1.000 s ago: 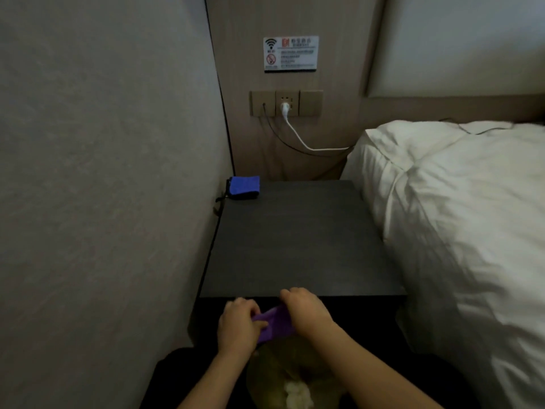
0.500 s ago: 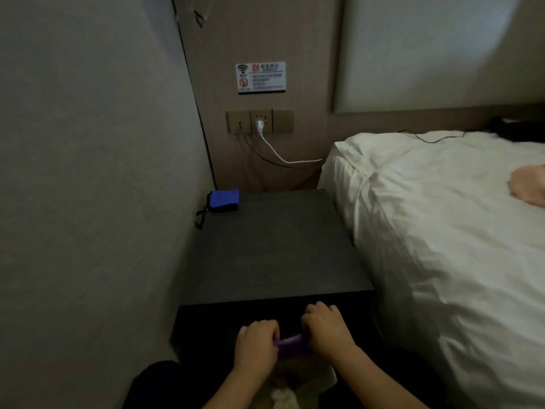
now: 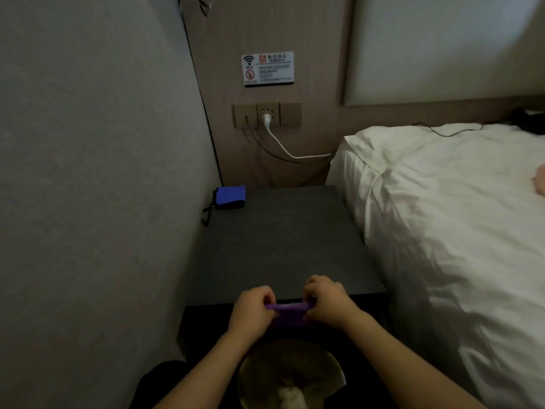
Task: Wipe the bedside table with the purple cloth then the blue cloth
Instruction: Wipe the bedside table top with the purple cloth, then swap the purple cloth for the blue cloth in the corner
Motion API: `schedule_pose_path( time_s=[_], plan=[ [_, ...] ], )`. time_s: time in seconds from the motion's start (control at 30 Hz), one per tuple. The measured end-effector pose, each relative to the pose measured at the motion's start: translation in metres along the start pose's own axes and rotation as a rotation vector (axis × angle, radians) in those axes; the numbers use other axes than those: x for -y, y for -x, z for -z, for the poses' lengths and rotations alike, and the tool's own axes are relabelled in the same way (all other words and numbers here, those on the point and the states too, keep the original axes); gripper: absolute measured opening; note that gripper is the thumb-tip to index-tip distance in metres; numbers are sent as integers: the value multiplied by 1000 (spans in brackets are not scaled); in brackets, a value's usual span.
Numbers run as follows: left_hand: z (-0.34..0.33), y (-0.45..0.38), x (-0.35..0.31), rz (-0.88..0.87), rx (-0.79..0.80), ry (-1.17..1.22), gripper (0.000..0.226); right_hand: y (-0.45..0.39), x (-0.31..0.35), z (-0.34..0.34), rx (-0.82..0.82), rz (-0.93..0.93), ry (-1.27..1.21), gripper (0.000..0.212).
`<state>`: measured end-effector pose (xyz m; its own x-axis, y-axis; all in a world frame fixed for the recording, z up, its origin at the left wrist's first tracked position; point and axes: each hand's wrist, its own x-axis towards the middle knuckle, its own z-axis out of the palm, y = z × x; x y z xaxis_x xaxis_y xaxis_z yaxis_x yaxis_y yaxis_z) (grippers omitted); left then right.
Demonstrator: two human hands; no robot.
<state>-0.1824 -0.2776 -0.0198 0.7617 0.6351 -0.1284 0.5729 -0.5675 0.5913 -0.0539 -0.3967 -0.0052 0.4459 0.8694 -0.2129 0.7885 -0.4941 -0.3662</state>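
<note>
Most of the purple cloth (image 3: 287, 312) is hidden inside the left hand (image 3: 250, 311) and right hand (image 3: 327, 308), at 6 o'clock. The wall sign (image 3: 267, 69) at 12 o'clock has print too small to read. The bed (image 3: 457, 231) runs off the edge at 3 o'clock.

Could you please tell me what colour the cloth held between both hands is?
Purple cloth, seen in the head view.

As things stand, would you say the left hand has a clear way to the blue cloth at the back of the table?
Probably yes. The tabletop between the left hand and the blue cloth in the far left corner is bare. But that hand now grips the purple cloth together with the right hand.
</note>
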Motion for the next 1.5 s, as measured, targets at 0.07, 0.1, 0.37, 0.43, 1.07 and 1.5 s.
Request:
schedule_pose_path(
  time_s=[0.07,0.1,0.37,0.43,1.07,1.5],
  plan=[
    [12,-15,-2,-2,20,59,14,-13,-2,9,-15,3,-81,31],
    [19,-22,-3,-16,23,95,19,-21,-5,13,-46,-2,-158,34],
    [76,-82,-23,14,19,575,18,-75,-11,52,-145,-105,-1134,32],
    [89,-102,-27,19,44,648,16,-96,-13,58,-97,-172,-1310,45],
    [110,-373,59,32,-256,30,39,-325,-43,132,-102,-269,-1670,14],
    [55,-354,85,11,35,-532,58,-404,-47,145,-159,-233,-1785,17]
  ],
)
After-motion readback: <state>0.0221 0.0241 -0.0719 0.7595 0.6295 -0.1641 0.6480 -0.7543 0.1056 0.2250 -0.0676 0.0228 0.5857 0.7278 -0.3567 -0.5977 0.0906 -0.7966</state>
